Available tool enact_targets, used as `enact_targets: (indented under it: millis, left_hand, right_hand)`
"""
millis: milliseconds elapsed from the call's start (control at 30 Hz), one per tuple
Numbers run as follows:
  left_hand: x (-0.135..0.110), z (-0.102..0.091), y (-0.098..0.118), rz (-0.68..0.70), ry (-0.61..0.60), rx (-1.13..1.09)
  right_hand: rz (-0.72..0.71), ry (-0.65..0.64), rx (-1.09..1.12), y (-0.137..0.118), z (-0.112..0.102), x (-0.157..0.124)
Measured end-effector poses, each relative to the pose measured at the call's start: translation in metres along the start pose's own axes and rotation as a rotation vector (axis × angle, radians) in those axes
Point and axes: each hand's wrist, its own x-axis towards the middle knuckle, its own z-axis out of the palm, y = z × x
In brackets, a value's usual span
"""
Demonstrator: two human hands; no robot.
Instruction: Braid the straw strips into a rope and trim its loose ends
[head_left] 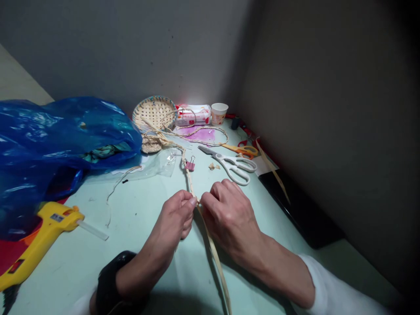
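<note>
A thin braided cord (188, 175) of pale straw-like fibre runs from the back of the table down to my hands. My left hand (179, 214) pinches its near end between thumb and fingers. Right beside it, my right hand (226, 214) has its fingers curled closed at the same spot, gripping fibre strands; its fingertips are partly hidden. A loose flat strand (215, 258) hangs from between the hands toward the bottom edge. Farther up, a pink binder clip (190, 166) sits on or against the cord; I cannot tell which.
White-handled scissors (229, 164) lie beyond my right hand, with orange-handled scissors (244, 150) behind. A yellow glue gun (42, 240) and a blue plastic bag (65, 140) occupy the left. At the back stand a woven basket (155, 111), a tissue pack (197, 115) and a paper cup (219, 113).
</note>
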Motion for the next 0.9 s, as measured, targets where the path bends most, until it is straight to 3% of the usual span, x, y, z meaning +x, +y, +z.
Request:
enact_targets:
  millis: [200,300,367,567,767,900]
  left_hand:
    - [-0.002,-0.001,0.0,0.007,0.009,0.0]
    - [-0.002,-0.001,0.001,0.003,0.006,0.008]
    - [-0.003,-0.001,0.002,0.005,0.002,0.019]
    - [-0.004,-0.001,0.003,0.007,-0.008,0.018]
    - [-0.003,0.001,0.005,0.016,0.02,0.042]
    - [-0.004,0.0,0.005,0.027,0.027,0.05]
  right_hand:
    - [-0.045,0.014,0.022,0.001,0.001,-0.001]
    - [-0.047,-0.044,0.112,0.003,-0.002,-0.001]
    - [0.021,-0.119,0.248,0.004,-0.006,0.001]
    - [0.401,-0.39,0.761,0.017,-0.014,0.012]
    - [0.566,-0.598,0.991,0.023,-0.01,0.01]
    - [0.575,-0.597,0.96,0.022,-0.011,0.011]
